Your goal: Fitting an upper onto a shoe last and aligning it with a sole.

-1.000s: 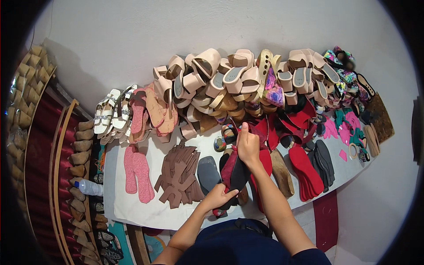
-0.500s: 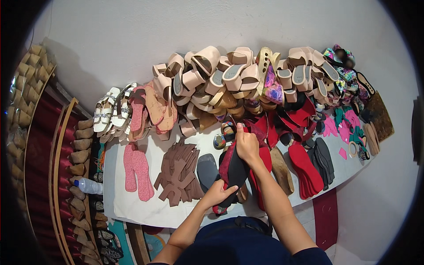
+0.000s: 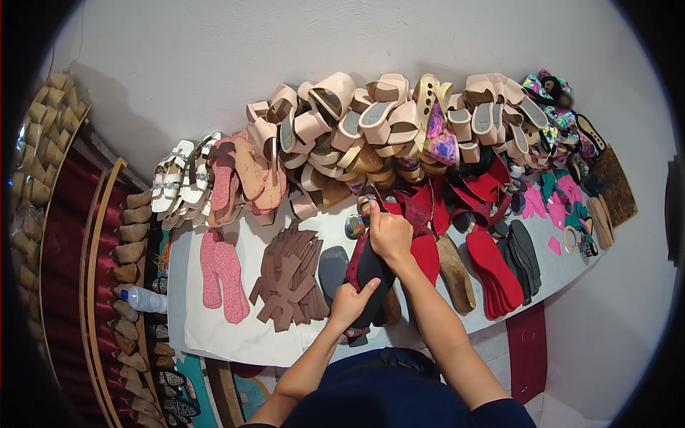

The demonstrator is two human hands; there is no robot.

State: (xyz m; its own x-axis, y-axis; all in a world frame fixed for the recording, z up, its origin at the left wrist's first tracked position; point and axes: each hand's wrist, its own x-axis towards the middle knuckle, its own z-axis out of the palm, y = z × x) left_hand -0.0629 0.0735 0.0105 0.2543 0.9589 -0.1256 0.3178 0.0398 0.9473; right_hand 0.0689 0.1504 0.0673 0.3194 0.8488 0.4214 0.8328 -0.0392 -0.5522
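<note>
Both my hands are closed on one sandal, which has a black sole turned up toward me and a dark red patterned upper along its left side. My right hand grips its far end, thumb pointing up. Lower down, my left hand clasps the near end with the thumb across the sole. A grey sole lies just left of the sandal. To its right are a red insole and a wooden shoe last. My right hand hides part of the red pieces behind it.
Beige heeled sandals are piled along the wall. On the white table lie pink insoles, brown cut straps, stacked red insoles and dark grey soles. A rack of lasts and a bottle stand left.
The sandal has tilted so more of its black sole faces me. My right hand has shifted slightly left and nearer; my left hand has moved slightly up and stays on the sandal.
</note>
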